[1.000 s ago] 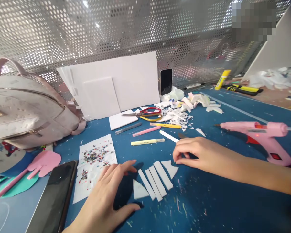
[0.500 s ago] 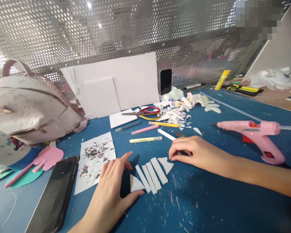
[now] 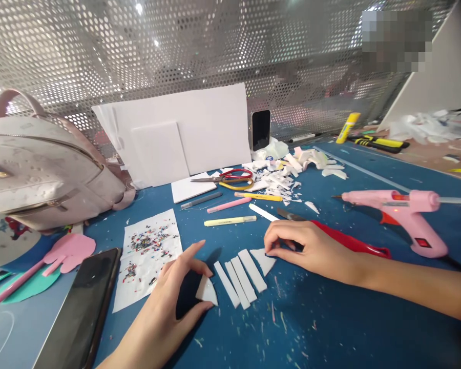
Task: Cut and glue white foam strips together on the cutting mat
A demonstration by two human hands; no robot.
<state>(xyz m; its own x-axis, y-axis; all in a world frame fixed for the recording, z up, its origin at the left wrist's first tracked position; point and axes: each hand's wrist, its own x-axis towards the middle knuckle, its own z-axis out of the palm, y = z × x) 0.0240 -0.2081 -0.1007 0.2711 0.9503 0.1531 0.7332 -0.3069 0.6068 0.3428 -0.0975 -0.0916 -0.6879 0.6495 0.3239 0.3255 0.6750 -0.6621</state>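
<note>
Between the thumb and a bent finger of my left hand [image 3: 165,302], a white wedge-shaped foam piece [image 3: 206,292] is gripped at its edges, the index finger pointing outward. Just right of it, several narrow white foam strips [image 3: 240,277] lie side by side on the blue table. A second roughly triangular foam piece [image 3: 262,261] lies flat at the right end of the row. The fingers of my right hand [image 3: 303,246] are curled together, their tips at that piece's upper right corner; the exact contact is partly hidden.
Right is a pink glue gun [image 3: 395,205]; a red-handled tool [image 3: 349,241] lies partly behind my right hand. Markers [image 3: 230,221], scissors [image 3: 223,179] and foam scraps [image 3: 276,179] are ahead. Left are a phone [image 3: 77,307], a bead-strewn sheet [image 3: 126,287] and a backpack [image 3: 57,164].
My left hand has closed on the wedge-shaped foam piece and shifted it left, away from the strips, turning it. The right hand stays nearly still; the view has swung slightly.
</note>
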